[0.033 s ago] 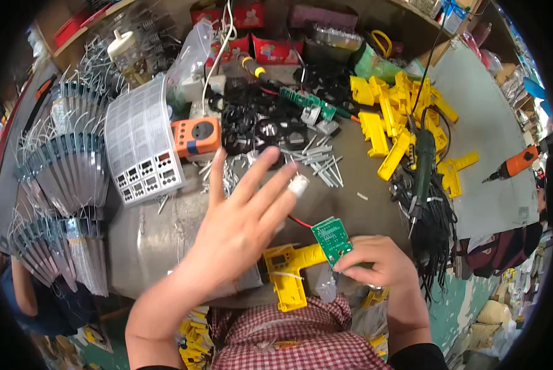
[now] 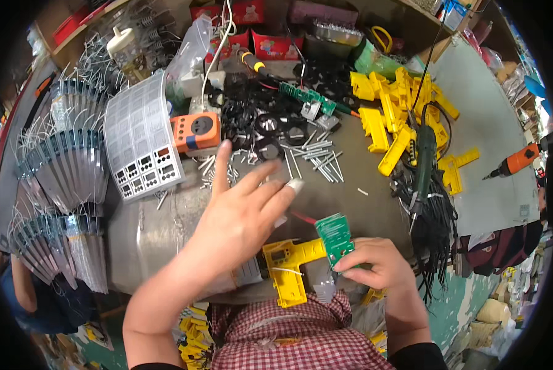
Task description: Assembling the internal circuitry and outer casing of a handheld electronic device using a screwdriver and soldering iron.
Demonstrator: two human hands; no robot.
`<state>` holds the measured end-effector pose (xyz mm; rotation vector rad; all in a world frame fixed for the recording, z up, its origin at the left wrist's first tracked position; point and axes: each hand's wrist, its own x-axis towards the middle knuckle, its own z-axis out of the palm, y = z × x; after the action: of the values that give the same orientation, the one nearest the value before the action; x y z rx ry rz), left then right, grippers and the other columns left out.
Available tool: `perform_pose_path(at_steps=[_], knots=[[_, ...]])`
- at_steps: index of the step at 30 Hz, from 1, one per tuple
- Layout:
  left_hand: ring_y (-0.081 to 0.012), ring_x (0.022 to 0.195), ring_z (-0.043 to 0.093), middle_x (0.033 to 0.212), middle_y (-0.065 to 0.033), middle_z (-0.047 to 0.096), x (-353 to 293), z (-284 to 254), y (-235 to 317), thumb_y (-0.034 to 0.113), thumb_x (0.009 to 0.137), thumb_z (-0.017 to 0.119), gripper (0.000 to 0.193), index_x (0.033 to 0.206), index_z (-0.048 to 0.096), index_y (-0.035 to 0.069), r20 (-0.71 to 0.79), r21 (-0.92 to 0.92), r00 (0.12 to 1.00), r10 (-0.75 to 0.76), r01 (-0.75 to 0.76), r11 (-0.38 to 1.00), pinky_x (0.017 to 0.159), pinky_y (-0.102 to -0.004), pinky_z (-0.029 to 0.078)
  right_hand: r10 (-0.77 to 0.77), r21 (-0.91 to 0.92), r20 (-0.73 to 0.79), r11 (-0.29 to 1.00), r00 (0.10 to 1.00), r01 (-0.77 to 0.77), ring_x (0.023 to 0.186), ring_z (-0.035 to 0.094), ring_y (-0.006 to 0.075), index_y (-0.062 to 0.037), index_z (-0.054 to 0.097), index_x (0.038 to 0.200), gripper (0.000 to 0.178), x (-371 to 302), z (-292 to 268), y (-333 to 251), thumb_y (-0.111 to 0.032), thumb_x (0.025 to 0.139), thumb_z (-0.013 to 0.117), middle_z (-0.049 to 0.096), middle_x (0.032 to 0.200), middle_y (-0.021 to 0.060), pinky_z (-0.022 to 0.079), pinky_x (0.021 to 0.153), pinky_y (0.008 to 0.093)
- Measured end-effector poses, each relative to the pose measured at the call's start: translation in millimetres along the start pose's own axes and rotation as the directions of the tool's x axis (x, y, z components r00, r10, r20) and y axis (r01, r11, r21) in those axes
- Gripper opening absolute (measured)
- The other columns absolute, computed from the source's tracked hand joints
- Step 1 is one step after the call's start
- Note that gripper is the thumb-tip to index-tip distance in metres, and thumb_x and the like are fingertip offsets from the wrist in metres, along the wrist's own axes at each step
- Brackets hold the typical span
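Note:
My right hand (image 2: 378, 264) pinches a green circuit board (image 2: 334, 237) between thumb and fingers, holding it upright above the table's front edge. A red wire (image 2: 303, 217) runs from the board toward my left hand (image 2: 236, 216). That hand hovers palm down over the table with its fingers spread, a white wrap on one fingertip. Its thumb is hidden; a small pale thing shows beside it, too little to name. Below the board lies a yellow plastic housing half (image 2: 287, 285) with a white strip across it, close to my checked apron (image 2: 288, 339).
Metal pins (image 2: 326, 157) and black round parts (image 2: 267, 126) lie ahead. An orange meter (image 2: 196, 131) stands by a sheet of stickers (image 2: 142, 135). Yellow housings (image 2: 381, 111), a dark green tool (image 2: 423, 163) and black cables (image 2: 433, 216) are right; bundled metal strips (image 2: 66, 160) left.
My left hand has drawn slightly down and toward me, its fingers bending a little more. The circuit board has tilted slightly in my right hand, which otherwise stays in place.

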<state>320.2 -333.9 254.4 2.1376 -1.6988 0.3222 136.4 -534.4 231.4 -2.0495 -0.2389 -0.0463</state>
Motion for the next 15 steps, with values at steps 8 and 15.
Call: perform_pose_path(at_steps=[8,15], knots=[[-0.0301,0.076,0.059,0.083,-0.0096,0.055,-32.7,33.3,7.2,-0.005,0.062,0.059,0.034,0.095,0.061,0.005,0.203,-0.192,0.963,-0.177,0.217,0.957,0.063,-0.0397,0.049,0.055,-0.109,-0.469,0.987,0.881,-0.12,0.077,0.059,0.0236,-0.0033,0.067,0.101,0.027,-27.5,70.5,31.1,0.001,0.075,0.068,0.063,0.086,0.0101,0.048,0.07,0.0334],[-0.0306,0.075,0.059,0.082,-0.0104,0.055,-33.6,33.3,16.6,-0.006,0.065,0.059,0.029,0.093,0.06,0.002,0.171,-0.188,0.955,-0.242,0.273,0.943,0.063,-0.0389,0.048,-0.26,-0.537,-0.574,0.835,0.777,-0.118,0.082,0.059,0.0295,-0.0033,0.065,0.106,0.032,43.5,53.1,4.5,0.0,0.074,0.065,0.062,0.095,0.0108,0.048,0.072,0.0371]])
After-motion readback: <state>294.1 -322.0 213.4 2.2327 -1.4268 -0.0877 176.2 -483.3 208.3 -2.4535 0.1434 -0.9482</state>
